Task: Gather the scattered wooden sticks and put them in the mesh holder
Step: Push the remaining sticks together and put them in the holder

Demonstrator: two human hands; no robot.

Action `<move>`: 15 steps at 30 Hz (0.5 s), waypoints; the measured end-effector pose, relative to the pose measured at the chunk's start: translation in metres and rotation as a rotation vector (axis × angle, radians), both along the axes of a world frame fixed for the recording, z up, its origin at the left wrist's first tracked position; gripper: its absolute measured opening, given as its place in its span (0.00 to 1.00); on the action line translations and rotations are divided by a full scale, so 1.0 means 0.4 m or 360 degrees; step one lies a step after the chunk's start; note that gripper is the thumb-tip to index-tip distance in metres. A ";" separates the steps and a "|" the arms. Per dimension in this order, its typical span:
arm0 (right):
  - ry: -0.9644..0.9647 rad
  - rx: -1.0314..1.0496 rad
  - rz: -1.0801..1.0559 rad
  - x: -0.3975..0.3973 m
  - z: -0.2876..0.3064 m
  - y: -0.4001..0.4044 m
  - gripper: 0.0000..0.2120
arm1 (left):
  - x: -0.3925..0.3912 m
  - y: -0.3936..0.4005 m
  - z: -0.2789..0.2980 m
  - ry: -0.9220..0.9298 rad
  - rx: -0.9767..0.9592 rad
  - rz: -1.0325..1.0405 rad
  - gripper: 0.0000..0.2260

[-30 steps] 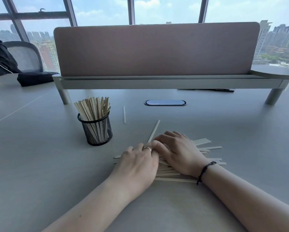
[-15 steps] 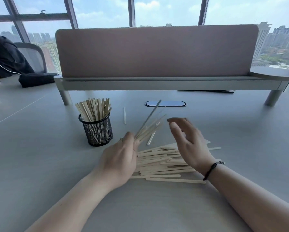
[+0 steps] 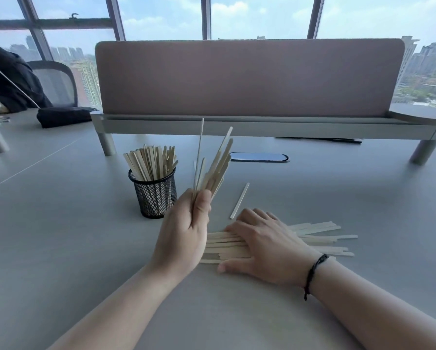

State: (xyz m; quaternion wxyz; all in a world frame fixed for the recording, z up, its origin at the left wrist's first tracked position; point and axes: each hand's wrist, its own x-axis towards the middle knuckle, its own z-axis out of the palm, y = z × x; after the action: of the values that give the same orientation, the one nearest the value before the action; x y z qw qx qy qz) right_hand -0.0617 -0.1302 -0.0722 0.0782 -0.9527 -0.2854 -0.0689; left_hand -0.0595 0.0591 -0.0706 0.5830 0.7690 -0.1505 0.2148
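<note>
Upright, left hand (image 3: 186, 231) around sticks (image 3: 213, 168); right hand (image 3: 267, 245) flat.

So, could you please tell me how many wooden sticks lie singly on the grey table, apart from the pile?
1: a pale wooden stick beyond the right hand; the left hand's bundle may hide another.

Bright daylight from the windows (image 3: 161, 18) behind; wide-angle edges bend, slightly soft.

The right hand (image 3: 267, 246) is covering the middle of the loose sticks (image 3: 320, 238), concealing their count. The left hand (image 3: 184, 233) is hiding the lower ends of its bundle (image 3: 211, 168). Both forearms are running off the bottom edge.
</note>
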 end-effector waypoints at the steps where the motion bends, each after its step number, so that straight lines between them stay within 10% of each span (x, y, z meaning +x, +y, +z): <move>1: 0.0003 0.0003 -0.0001 0.003 -0.002 0.000 0.37 | 0.000 0.000 0.000 -0.0021 0.0028 0.0005 0.21; 15: -0.0033 -0.0038 -0.0096 0.020 0.004 0.017 0.35 | -0.031 -0.014 0.027 -0.0174 0.0230 0.0128 0.22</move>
State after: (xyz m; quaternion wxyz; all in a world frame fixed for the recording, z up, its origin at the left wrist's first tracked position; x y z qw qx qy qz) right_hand -0.0538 -0.1236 -0.0708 0.0618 -0.9610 -0.2582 -0.0777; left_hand -0.0721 0.0536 -0.0596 0.5079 0.8016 -0.1661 0.2682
